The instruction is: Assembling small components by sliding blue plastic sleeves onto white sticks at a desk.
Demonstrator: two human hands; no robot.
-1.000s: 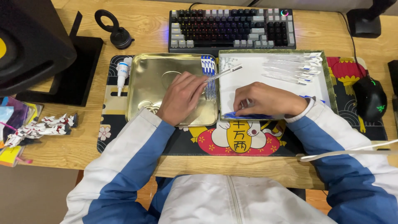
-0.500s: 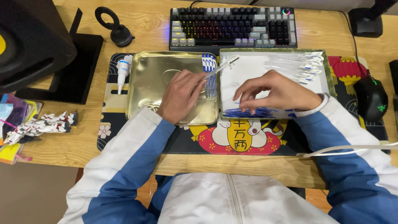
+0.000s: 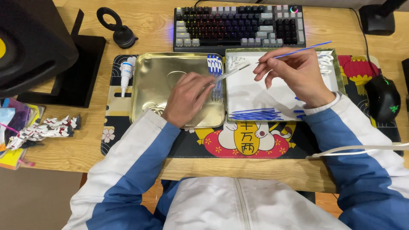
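Nearest the body, the desk mat (image 3: 255, 147) runs under both trays.

Left hand (image 3: 186, 99) rests in the gold tin tray (image 3: 149, 68), fingers closed on thin silver tweezers (image 3: 230, 73). The tweezers' long axis runs up and right, with the tips over the edge of the white tray (image 3: 251, 96).

Right hand (image 3: 298, 74) is raised over the white tray and pinches a thin blue stick (image 3: 304, 49) between thumb and fingers. The stick is nearly level. Its long axis goes left to right, tilted slightly up, and its free end points right toward the red lanterns on the mat. The near end meets the fingertips just beside the tweezer tips.

A row of blue sticks (image 3: 255, 115) lies along the near edge of the white tray, and another bundle (image 3: 215, 68) sits on the tin's right rim.

To do this well, I'd say keep the pinch light, hold the stick steady and bring the tweezers in along its axis, because a thin stick probably bends or slips.

Farther out are a glue bottle (image 3: 126, 72), keyboard (image 3: 240, 23) and mouse (image 3: 382, 98).
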